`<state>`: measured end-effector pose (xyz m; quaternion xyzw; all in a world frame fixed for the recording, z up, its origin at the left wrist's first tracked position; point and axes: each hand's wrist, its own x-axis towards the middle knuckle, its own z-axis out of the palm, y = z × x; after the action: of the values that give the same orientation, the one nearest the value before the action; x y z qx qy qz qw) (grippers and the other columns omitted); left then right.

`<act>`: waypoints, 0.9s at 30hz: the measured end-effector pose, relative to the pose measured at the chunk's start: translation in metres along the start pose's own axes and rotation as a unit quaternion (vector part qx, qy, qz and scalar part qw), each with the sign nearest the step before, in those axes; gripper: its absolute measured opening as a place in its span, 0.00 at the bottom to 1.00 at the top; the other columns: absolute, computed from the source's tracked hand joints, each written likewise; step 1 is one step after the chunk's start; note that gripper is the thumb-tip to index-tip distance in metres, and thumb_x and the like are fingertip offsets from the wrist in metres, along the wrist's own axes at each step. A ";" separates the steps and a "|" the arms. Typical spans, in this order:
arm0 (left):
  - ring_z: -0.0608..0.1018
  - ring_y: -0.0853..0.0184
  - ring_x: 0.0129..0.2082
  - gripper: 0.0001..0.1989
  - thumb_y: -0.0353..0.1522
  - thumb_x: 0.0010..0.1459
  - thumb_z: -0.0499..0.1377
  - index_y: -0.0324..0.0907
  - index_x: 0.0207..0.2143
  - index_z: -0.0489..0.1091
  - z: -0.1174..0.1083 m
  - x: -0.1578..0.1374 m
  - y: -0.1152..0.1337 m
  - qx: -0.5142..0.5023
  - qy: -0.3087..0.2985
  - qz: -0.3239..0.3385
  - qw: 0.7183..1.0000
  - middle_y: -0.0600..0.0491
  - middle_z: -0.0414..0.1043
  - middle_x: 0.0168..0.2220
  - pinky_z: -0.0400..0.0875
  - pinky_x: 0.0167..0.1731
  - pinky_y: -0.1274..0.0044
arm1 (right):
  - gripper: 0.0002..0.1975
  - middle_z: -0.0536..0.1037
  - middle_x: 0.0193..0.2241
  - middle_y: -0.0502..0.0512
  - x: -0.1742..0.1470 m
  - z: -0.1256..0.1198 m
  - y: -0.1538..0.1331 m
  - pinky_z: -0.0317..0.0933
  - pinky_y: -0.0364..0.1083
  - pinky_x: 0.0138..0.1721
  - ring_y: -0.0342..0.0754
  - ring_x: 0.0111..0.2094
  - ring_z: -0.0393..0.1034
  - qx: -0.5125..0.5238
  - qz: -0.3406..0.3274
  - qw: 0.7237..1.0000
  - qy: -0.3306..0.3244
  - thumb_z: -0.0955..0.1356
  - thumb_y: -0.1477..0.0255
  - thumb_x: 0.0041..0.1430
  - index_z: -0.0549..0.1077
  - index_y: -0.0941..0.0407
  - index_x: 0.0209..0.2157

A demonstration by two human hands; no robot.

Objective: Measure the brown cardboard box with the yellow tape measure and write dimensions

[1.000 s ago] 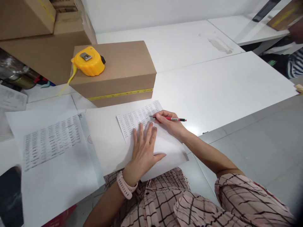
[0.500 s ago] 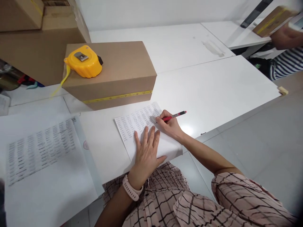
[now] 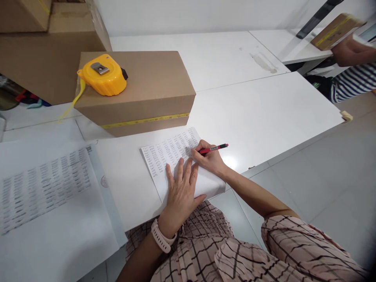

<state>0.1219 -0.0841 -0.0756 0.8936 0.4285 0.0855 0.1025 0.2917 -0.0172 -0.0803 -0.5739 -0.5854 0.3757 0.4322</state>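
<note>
A white sheet of paper (image 3: 158,172) with columns of handwriting lies on the table in front of me. My left hand (image 3: 182,184) rests flat on it, fingers spread, with a pale band on the wrist. My right hand (image 3: 210,157) grips a red pen (image 3: 211,149) at the sheet's upper right; its tip is hidden behind my fingers. Just beyond the sheet stands a closed cardboard box (image 3: 147,84). On top of it sits a yellow tape measure (image 3: 104,76), its yellow tape hanging over the box's left edge.
A larger sheet (image 3: 58,219) with rows of writing lies at the left on a pale blue folder (image 3: 110,203). Bigger cardboard boxes (image 3: 53,66) stand at the back left. Far right, a person in a striped top (image 3: 352,80) is beside another box (image 3: 335,33).
The pen has tilted slightly and its upper end sits a little lower and further left. My left hand stays in place. The whole view has shifted a little.
</note>
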 end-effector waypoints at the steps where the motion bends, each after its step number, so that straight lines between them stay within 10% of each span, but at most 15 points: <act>1: 0.50 0.40 0.72 0.45 0.51 0.60 0.61 0.35 0.70 0.54 0.000 0.000 0.000 0.006 0.000 0.002 1.000 0.36 0.51 0.72 0.30 0.66 0.39 | 0.14 0.63 0.20 0.44 0.000 0.000 0.000 0.51 0.44 0.25 0.40 0.23 0.53 -0.002 -0.004 1.000 0.000 0.69 0.65 0.60 0.63 0.54 0.25; 27: 0.50 0.42 0.73 0.42 0.55 0.65 0.51 0.36 0.70 0.54 0.001 -0.002 -0.001 0.038 0.017 0.007 0.999 0.39 0.51 0.72 0.36 0.66 0.39 | 0.15 0.62 0.20 0.44 0.001 0.000 -0.004 0.50 0.44 0.25 0.40 0.22 0.53 0.020 0.003 1.000 0.010 0.70 0.65 0.59 0.62 0.53 0.23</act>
<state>0.1204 -0.0849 -0.0773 0.8981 0.4271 0.0852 0.0607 0.2901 -0.0160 -0.0768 -0.5708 -0.5718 0.3831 0.4477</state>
